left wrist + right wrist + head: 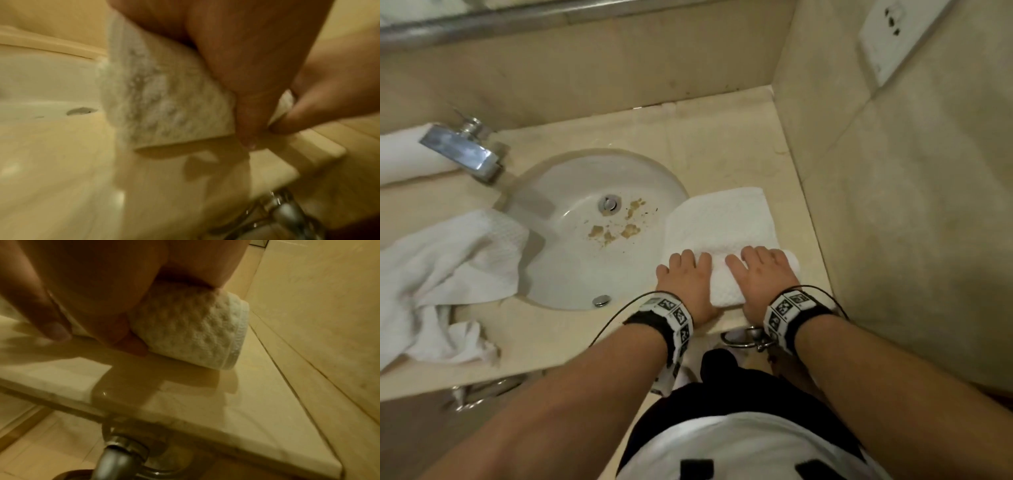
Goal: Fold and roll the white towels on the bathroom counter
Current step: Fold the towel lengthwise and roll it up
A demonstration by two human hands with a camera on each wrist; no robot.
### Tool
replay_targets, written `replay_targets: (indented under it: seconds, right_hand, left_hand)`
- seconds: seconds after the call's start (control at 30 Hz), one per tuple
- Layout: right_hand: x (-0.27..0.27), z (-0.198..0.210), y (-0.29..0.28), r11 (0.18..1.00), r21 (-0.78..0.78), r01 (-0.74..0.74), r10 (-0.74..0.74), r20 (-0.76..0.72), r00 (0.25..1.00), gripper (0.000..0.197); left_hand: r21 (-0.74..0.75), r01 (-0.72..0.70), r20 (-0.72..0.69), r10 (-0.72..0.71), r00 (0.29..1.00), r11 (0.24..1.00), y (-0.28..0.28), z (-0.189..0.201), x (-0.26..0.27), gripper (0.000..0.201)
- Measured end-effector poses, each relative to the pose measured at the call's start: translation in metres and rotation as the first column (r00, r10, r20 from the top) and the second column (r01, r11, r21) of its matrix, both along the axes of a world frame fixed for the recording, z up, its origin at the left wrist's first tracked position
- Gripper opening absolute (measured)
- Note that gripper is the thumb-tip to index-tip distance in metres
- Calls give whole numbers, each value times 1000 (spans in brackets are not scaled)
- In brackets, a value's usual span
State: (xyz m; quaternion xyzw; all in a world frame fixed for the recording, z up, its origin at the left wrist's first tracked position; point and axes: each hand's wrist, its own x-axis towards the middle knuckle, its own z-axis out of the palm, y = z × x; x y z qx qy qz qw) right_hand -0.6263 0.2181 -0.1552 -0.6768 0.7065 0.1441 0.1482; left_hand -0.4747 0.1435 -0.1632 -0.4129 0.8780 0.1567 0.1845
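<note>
A white towel (719, 222) lies on the beige counter (722, 150) to the right of the sink, its near end rolled into a thick roll (726, 284). My left hand (688, 277) grips the roll's left part and my right hand (760, 274) its right part, fingers curled over the top. In the left wrist view the towel roll (160, 100) sits under my left hand (246, 65), thumb at its near side. The right wrist view shows the roll's hemmed right end (195, 334) under my right hand (102, 288).
The white sink (571, 274) with brown stains lies left of the towel, below the chrome faucet (462, 150). A crumpled white towel (441, 267) and a rolled one (404, 157) lie at the left. A tiled wall (893, 205) stands close on the right. A chrome ring (743, 337) hangs under the counter edge.
</note>
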Motion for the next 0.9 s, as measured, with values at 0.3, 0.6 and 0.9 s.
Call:
replay_targets:
  seconds: [0.3, 0.6, 0.9]
  right_hand:
    - [15, 11, 24, 961, 238, 139, -163, 85, 983, 82]
    - [5, 15, -3, 934, 297, 200, -236, 88, 968, 64]
    - [14, 12, 21, 983, -21, 185, -184, 49, 982, 88]
  left_hand:
    - [-231, 118, -155, -156, 976, 966, 60, -1, 41, 59]
    - [-116, 152, -12, -154, 988, 982, 42, 7, 25, 77]
    - [-23, 155, 118, -151, 981, 988, -14, 11, -10, 90]
